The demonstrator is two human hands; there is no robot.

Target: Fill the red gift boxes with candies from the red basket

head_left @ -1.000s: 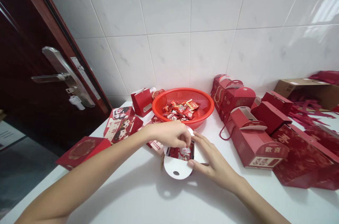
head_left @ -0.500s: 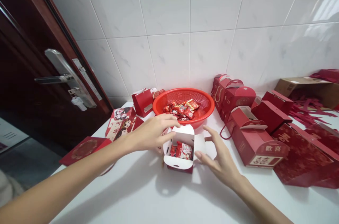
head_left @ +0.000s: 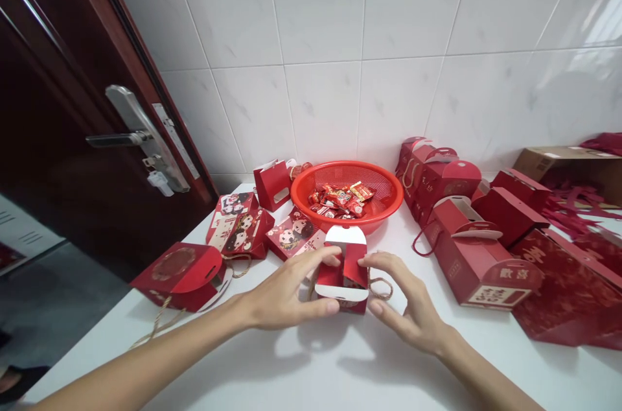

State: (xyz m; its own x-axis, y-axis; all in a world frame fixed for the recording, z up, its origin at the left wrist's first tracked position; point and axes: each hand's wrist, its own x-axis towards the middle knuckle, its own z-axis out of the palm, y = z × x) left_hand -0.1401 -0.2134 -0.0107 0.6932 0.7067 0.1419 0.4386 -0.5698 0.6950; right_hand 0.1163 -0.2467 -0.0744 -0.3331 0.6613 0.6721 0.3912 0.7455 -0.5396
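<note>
A small red box [head_left: 344,305] with white inner flaps stands on the table in front of the basket. Its side flaps are folded inward, while the front and back rounded flaps are still up. My left hand [head_left: 291,288] is at the box's left side, fingers apart, fingertips at the left flap. On the right side, my right hand [head_left: 408,304] has its fingers spread, with the index fingertip at the right flap. A twine handle [head_left: 381,289] loops out beside the right hand. Behind the box, a red plastic basket [head_left: 347,168] holds wrapped candies [head_left: 340,198].
Several red gift boxes [head_left: 479,255] stand along the right. More lie at the left, including a panda-print box [head_left: 291,234] and a box with twine [head_left: 179,271]. A cardboard carton [head_left: 549,161] sits at the far right. A tiled wall and a door [head_left: 63,158] are behind.
The box's side flaps have folded inward, covering the candies seen inside before. Both hands have moved slightly, and the view has shifted left, showing more of the left boxes.
</note>
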